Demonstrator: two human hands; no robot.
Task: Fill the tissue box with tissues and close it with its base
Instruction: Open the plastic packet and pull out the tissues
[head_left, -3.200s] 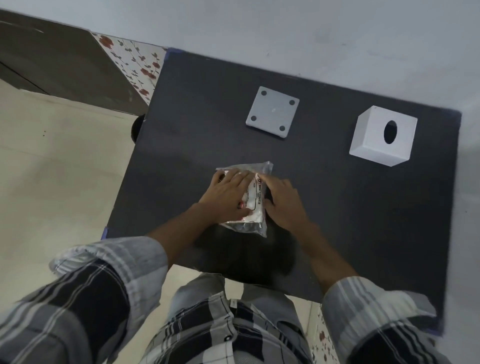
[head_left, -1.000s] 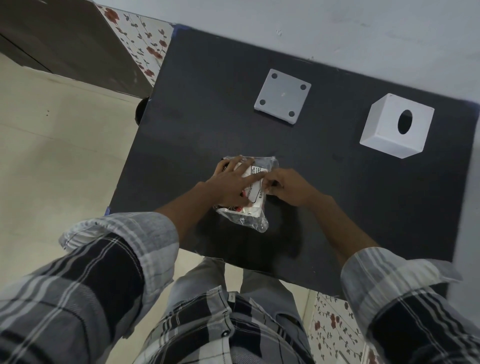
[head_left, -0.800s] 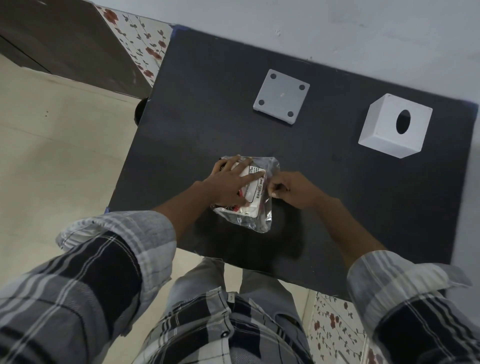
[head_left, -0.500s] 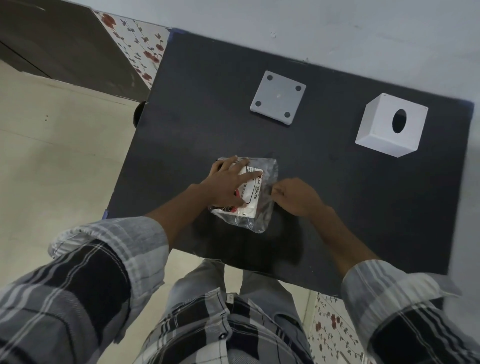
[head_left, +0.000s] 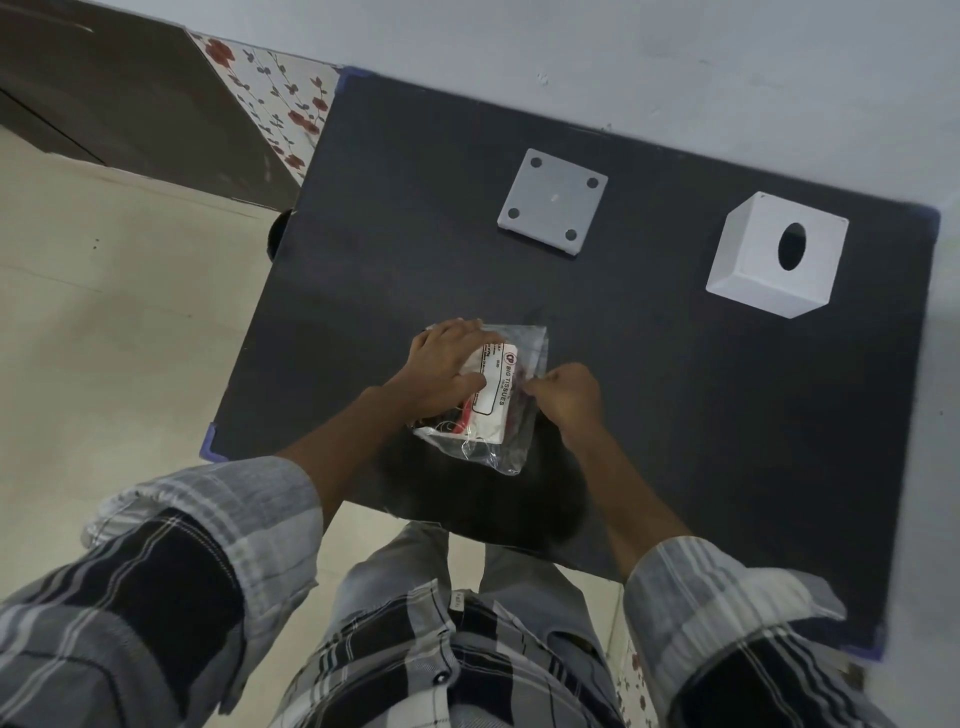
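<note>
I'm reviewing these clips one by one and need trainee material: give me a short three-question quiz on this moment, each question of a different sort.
1. True or false: the tissue box already sits on its base.
2. Multiple choice: what does the left hand do? A) lifts the base B) presses flat on the tissue packet C) rests on bare table
3. Fill in: the right hand pinches the packet's clear ____ at its right edge.

Key:
1. False; the two lie apart on the table.
2. B
3. Plastic wrapper
</note>
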